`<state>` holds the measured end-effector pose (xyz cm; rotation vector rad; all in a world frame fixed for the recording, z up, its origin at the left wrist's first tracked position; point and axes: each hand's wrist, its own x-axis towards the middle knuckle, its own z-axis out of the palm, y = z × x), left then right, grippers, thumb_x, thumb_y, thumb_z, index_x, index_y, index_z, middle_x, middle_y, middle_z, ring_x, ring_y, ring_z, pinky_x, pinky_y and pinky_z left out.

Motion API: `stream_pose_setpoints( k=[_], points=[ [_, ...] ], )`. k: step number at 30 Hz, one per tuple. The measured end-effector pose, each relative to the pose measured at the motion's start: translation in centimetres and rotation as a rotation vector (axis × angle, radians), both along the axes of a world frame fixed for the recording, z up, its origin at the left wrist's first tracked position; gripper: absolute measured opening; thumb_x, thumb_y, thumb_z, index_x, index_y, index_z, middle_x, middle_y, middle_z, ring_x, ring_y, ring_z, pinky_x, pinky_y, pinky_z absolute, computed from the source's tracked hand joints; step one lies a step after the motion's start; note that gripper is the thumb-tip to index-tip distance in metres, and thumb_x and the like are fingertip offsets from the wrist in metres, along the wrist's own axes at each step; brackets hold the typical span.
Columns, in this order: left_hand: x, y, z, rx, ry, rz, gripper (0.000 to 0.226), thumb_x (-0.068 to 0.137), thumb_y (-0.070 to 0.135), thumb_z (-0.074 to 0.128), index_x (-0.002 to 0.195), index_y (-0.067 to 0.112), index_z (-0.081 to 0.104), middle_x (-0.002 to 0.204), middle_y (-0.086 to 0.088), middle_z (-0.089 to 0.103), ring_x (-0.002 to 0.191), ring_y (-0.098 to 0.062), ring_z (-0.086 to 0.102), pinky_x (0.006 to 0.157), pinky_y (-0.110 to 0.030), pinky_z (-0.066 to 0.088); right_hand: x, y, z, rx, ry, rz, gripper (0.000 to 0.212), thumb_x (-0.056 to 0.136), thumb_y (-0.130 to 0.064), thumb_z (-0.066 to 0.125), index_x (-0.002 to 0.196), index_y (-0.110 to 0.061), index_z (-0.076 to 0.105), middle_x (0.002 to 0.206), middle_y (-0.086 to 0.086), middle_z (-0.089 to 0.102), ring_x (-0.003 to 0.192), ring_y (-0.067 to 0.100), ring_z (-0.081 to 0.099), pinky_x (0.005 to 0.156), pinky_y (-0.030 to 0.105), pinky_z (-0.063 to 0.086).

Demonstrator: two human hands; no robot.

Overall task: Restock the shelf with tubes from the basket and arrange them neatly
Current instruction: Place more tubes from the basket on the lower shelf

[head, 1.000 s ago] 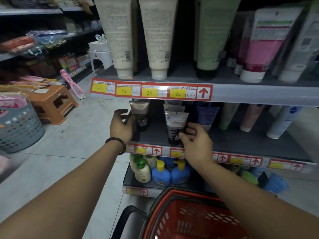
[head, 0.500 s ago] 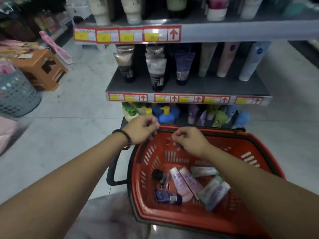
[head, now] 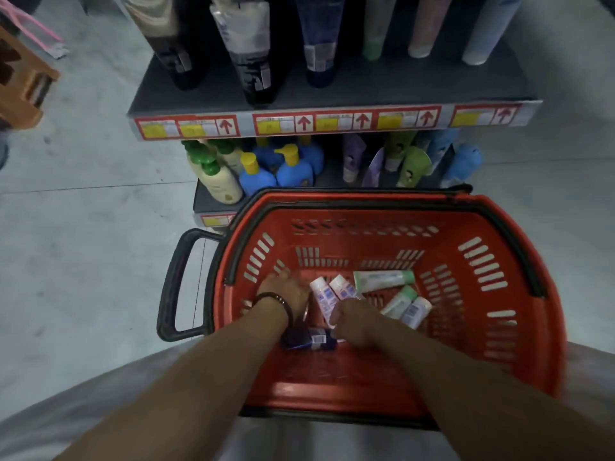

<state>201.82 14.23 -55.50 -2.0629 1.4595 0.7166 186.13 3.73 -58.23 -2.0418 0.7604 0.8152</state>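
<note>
Red up-arrows on the price labels (head: 346, 123) along the shelf (head: 366, 91) edge — yellow figures too blurred to read

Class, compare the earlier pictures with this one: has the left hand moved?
Yes. The left hand has left the shelf, passed the rim of the basket and now reaches down inside it, near its left wall.
</note>
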Motion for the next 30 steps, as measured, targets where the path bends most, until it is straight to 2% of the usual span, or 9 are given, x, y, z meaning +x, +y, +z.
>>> stream_pose_setpoints(
  k=[3, 5, 9, 13, 19, 22, 26, 28, 30],
  points=[
    [0.2, -0.1, -2.4, 0.04, -0.097, -0.073, 0.055, 0.113, 0.028, 0.039, 0.168, 0.025, 0.04, 0.179, -0.008, 0.025, 0.164, -0.039, 0.023, 0.127, -0.054, 0.031, 0.0, 1.5, -3.0, 0.03, -0.003, 0.053, 0.045, 0.09, -0.034, 0.088, 0.126, -0.009, 0.075, 0.127, 0.013, 0.074, 0.115, 0.032, 0.071, 0.092, 0.033, 0.054],
    [0.2, -0.4, -4.1, 0.09, -0.142, -0.069, 0.06, 0.113, 0.032, 0.034, 0.172, 0.023, 0.031, 0.182, -0.01, 0.022, 0.166, -0.04, 0.021, 0.128, -0.056, 0.025, 0.4, 2.0, -4.8, 0.068, -0.033, 0.016, 0.045, 0.088, -0.03, 0.091, 0.125, -0.012, 0.074, 0.12, 0.008, 0.076, 0.107, 0.028, 0.071, 0.086, 0.031, 0.053],
    [-0.3, -1.5, -6.7, 0.154, -0.193, 0.014, 0.055, 0.112, 0.033, 0.036, 0.164, 0.019, 0.044, 0.16, -0.011, 0.059, 0.156, -0.045, 0.038, 0.124, -0.058, 0.028, 1.7, 2.4, -6.9, 0.132, -0.023, 0.079, 0.045, 0.091, -0.017, 0.086, 0.133, -0.013, 0.074, 0.128, 0.009, 0.077, 0.117, 0.028, 0.074, 0.099, 0.036, 0.058],
    [0.2, -2.5, -7.2, 0.232, -0.165, -0.052, 0.045, 0.109, 0.033, 0.054, 0.151, 0.019, 0.06, 0.15, -0.007, 0.067, 0.145, -0.038, 0.053, 0.116, -0.053, 0.04, 1.6, 3.1, -8.1, 0.084, 0.025, 0.15, 0.071, 0.081, -0.042, 0.09, 0.143, -0.019, 0.065, 0.137, 0.01, 0.072, 0.122, 0.031, 0.071, 0.096, 0.035, 0.058],
    [1.3, -3.8, -5.5, 0.206, 0.04, 0.216, 0.056, 0.099, 0.028, 0.071, 0.154, 0.018, 0.06, 0.155, -0.013, 0.063, 0.14, -0.039, 0.062, 0.108, -0.052, 0.057, 1.9, 2.6, -9.2, -0.018, -0.006, 0.246, 0.076, 0.069, -0.056, 0.089, 0.135, -0.022, 0.071, 0.132, 0.01, 0.071, 0.12, 0.035, 0.071, 0.102, 0.044, 0.06],
    [2.0, -4.8, -3.0, 0.22, 0.166, 0.324, 0.067, 0.093, 0.023, 0.083, 0.155, 0.014, 0.058, 0.151, -0.013, 0.065, 0.135, -0.032, 0.066, 0.105, -0.042, 0.056, 1.5, 1.4, -7.9, 0.054, -0.01, 0.188, 0.061, 0.076, -0.036, 0.09, 0.133, -0.02, 0.074, 0.125, 0.01, 0.075, 0.117, 0.032, 0.072, 0.1, 0.042, 0.06],
    [2.1, -4.8, 0.4, 0.181, 0.326, 0.446, 0.071, 0.104, 0.02, 0.071, 0.168, 0.017, 0.041, 0.145, -0.008, 0.063, 0.114, -0.026, 0.066, 0.092, -0.031, 0.054, 0.3, -0.1, -6.0, 0.117, -0.059, 0.057, 0.046, 0.088, -0.02, 0.085, 0.132, -0.017, 0.072, 0.126, 0.008, 0.076, 0.119, 0.027, 0.071, 0.102, 0.037, 0.055],
    [2.9, -4.1, 0.6, 0.182, 0.376, 0.509, 0.079, 0.096, 0.012, 0.078, 0.167, 0.018, 0.043, 0.149, -0.014, 0.063, 0.111, -0.03, 0.076, 0.093, -0.038, 0.065, -0.8, -1.2, -4.9, 0.134, -0.112, -0.039, 0.045, 0.09, -0.022, 0.086, 0.133, -0.021, 0.073, 0.125, 0.001, 0.077, 0.117, 0.02, 0.071, 0.1, 0.031, 0.053],
    [3.4, -3.3, 2.0, 0.212, 0.494, 0.638, 0.065, 0.088, -0.001, 0.082, 0.15, 0.01, 0.062, 0.134, -0.02, 0.072, 0.097, -0.038, 0.083, 0.082, -0.05, 0.07, -2.1, -2.0, -3.7, 0.166, -0.195, -0.15, 0.042, 0.088, -0.021, 0.087, 0.129, -0.023, 0.076, 0.118, -0.006, 0.08, 0.109, 0.014, 0.072, 0.098, 0.028, 0.056]
  ],
)
